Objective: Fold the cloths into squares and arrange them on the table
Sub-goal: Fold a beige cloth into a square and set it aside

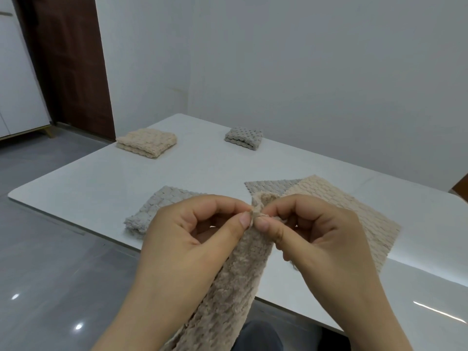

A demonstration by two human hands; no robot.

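Observation:
A tan fluffy cloth [228, 287] hangs down in front of me, off the table's near edge. My left hand [192, 239] and my right hand [316, 236] pinch its top edge close together, thumbs and forefingers nearly touching. On the white table [101, 178] lie three folded cloths: a beige one [147, 142] at the far left, a grey one [244, 138] at the far middle, and a grey one [157, 211] near my left hand. A flat beige cloth [354, 214] lies over a flat grey cloth [271, 187] behind my right hand.
A white wall stands behind the table. A dark brown door [68, 64] and a white cabinet [17, 84] are at the left. Glossy grey floor [50, 274] runs along the table's left side.

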